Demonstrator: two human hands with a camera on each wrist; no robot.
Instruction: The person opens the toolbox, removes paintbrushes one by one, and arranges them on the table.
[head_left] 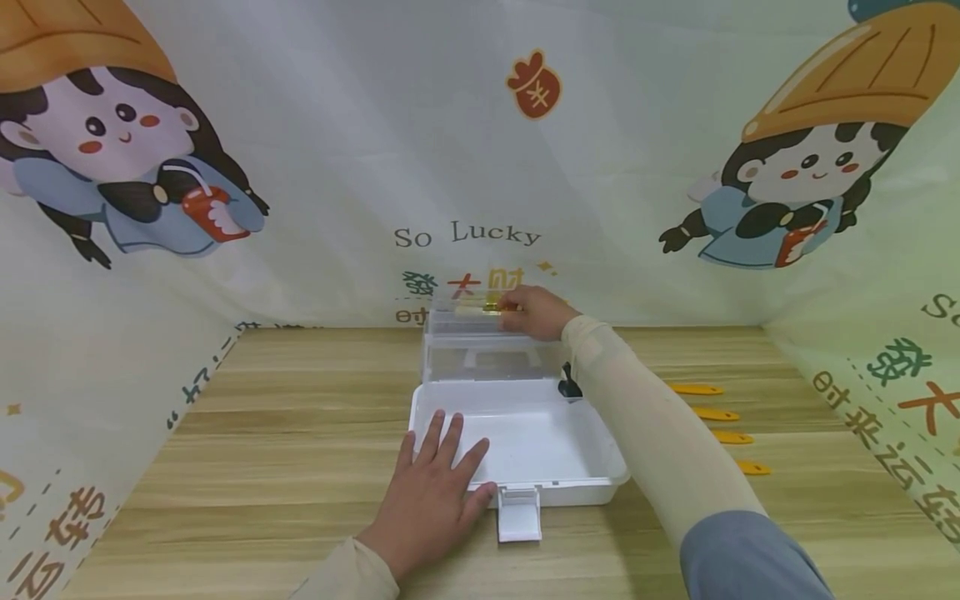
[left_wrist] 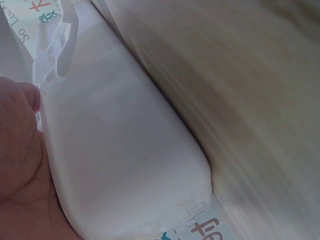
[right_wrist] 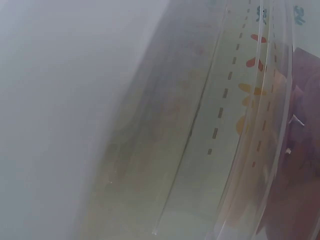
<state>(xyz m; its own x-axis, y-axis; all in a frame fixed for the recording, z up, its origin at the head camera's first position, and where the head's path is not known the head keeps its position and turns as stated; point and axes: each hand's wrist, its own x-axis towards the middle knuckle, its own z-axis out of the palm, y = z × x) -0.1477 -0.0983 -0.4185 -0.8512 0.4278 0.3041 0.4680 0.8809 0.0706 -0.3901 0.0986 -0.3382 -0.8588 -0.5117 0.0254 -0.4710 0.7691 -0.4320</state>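
A white plastic box (head_left: 517,498) stands on the table with its clear lid (head_left: 447,360) raised at the back. My right hand (head_left: 542,312) grips the lid's upper edge, and in the right wrist view its fingers (right_wrist: 299,145) show against the clear plastic. A pale and yellow patch shows at these fingertips; I cannot tell what it is. My left hand (head_left: 433,498) rests on the box's front left rim, fingers spread over the white interior. In the left wrist view the palm lies against the box wall (left_wrist: 120,130). A white latch (head_left: 519,517) hangs down in front.
Several yellow-orange handle-like pieces (head_left: 716,414) lie in a column on the right, partly hidden by my right sleeve (head_left: 660,417). A small black object (head_left: 568,383) shows at the box's back right corner. A printed cloth wall (head_left: 337,167) encloses the wooden table (head_left: 300,433).
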